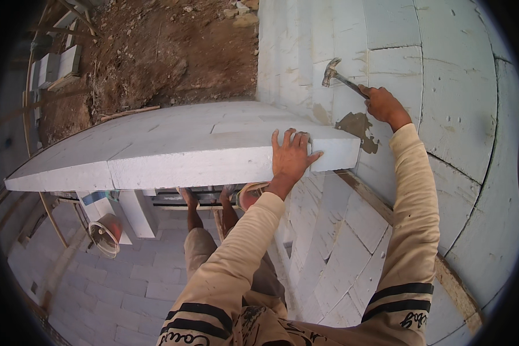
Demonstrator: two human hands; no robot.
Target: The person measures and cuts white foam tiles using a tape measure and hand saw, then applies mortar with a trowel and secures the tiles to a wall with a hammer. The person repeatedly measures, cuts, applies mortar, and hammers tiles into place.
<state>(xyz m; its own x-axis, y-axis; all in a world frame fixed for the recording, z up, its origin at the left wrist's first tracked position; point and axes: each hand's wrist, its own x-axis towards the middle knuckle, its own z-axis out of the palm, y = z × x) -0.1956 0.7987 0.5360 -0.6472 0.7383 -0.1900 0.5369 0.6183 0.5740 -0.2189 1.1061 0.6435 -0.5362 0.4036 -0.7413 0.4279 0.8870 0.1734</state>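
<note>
My right hand (384, 106) is closed round the handle of a claw hammer (347, 82), its metal head up and to the left, close to the tall block wall (455, 86). On top of the low wall of white blocks (190, 168) rests my left hand (292, 154), fingers spread, over the joint beside a small end block (334, 151). That end block meets the tall wall, where a patch of wet grey mortar (357, 128) is smeared. The left palm's underside is hidden.
Below me, my bare feet (189, 197) stand on a scaffold of planks. A bucket (105, 235) hangs or stands at lower left, another bucket (251, 195) is by my feet. A wooden batten (366, 197) runs along the tall wall. Brown soil (173, 52) lies beyond the low wall.
</note>
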